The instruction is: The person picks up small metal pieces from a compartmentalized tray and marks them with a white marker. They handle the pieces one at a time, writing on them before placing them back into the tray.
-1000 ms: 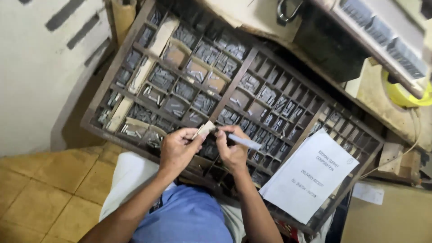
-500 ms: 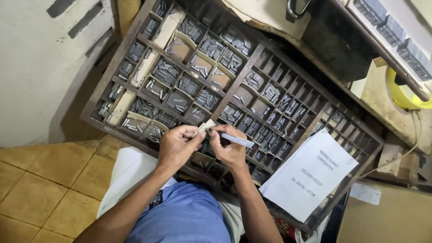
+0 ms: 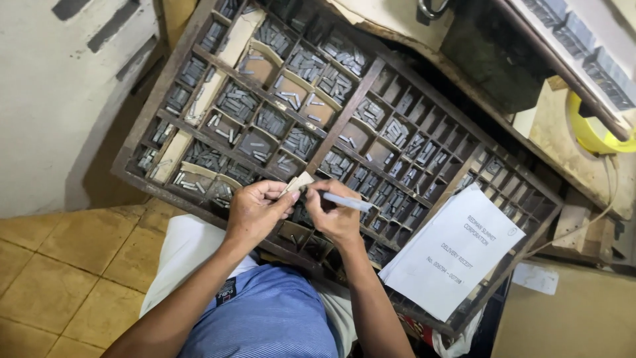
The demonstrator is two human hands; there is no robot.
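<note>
A large dark wooden type case (image 3: 344, 119) lies tilted in front of me, its many small compartments filled with grey metal type pieces (image 3: 301, 66). My left hand (image 3: 255, 209) pinches a small pale paper-like piece (image 3: 298, 182) over the near edge of the case. My right hand (image 3: 334, 215) holds a thin grey stick-shaped tool (image 3: 348, 202), its near end meeting the pale piece. Both hands touch each other above the lower compartments.
A white printed sheet (image 3: 454, 255) rests on the right part of the case. Behind are a dark metal block (image 3: 497, 53), a yellow tape roll (image 3: 589, 126) and a bench edge. A white wall is at left, tan floor tiles (image 3: 59, 265) below.
The view has shifted slightly. My hands stay together at the same spot over the case, holding the pale piece and the grey tool as before.
</note>
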